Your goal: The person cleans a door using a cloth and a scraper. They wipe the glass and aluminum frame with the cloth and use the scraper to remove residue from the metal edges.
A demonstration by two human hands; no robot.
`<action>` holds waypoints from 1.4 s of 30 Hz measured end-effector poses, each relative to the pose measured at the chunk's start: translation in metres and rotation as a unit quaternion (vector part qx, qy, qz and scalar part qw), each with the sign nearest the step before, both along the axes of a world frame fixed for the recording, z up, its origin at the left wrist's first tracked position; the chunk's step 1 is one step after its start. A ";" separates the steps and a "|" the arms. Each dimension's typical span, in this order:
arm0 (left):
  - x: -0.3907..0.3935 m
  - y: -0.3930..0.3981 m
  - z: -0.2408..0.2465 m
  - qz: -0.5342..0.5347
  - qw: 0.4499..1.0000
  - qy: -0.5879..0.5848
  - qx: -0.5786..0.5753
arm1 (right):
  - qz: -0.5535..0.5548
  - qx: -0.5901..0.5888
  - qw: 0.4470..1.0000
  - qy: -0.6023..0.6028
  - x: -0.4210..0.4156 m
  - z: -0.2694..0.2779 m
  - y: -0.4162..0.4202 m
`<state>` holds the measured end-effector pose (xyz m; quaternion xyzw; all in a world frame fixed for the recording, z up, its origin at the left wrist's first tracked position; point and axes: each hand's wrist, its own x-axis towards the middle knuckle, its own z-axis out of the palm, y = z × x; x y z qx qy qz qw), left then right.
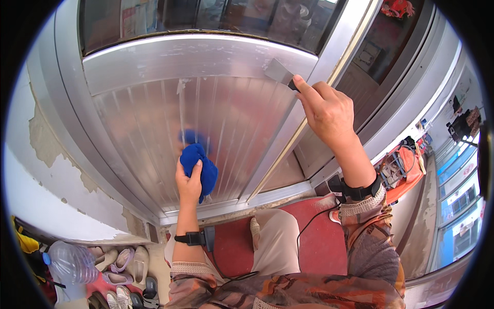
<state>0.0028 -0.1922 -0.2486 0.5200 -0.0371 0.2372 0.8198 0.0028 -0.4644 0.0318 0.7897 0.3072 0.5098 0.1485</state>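
Note:
My right hand [328, 110] grips the dark handle of a putty knife [278, 72]. The knife's flat metal blade lies against or just over the right part of the door's metal crossrail [185, 58], beside some pale marks. Lower down, my left hand [189, 181] holds a bunched blue cloth [199, 167] close to the ribbed metal door panel [154, 127]; whether it touches the panel I cannot tell. The panel mirrors the cloth. A whitish strip of residue [181, 92] runs down from the panel's top edge. Above the crossrail is a dark glass pane [216, 17].
Several shoes [125, 262] and a large clear plastic bottle [73, 262] stand at lower left. Red matting [320, 235] covers the floor under me. A cable [303, 235] hangs from my right wrist strap. An orange bag [411, 166] is at right, near a peeling wall.

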 end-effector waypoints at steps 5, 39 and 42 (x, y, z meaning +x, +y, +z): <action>0.002 -0.003 0.000 0.010 1.000 -0.008 0.017 | 0.010 0.010 1.000 -0.020 0.007 -0.001 -0.010; 0.001 -0.003 0.002 0.026 1.000 -0.003 0.018 | 0.001 0.019 1.000 -0.020 0.005 0.007 -0.016; 0.001 -0.005 0.002 0.026 0.999 -0.012 0.018 | 0.009 0.011 1.000 -0.014 0.005 0.008 -0.021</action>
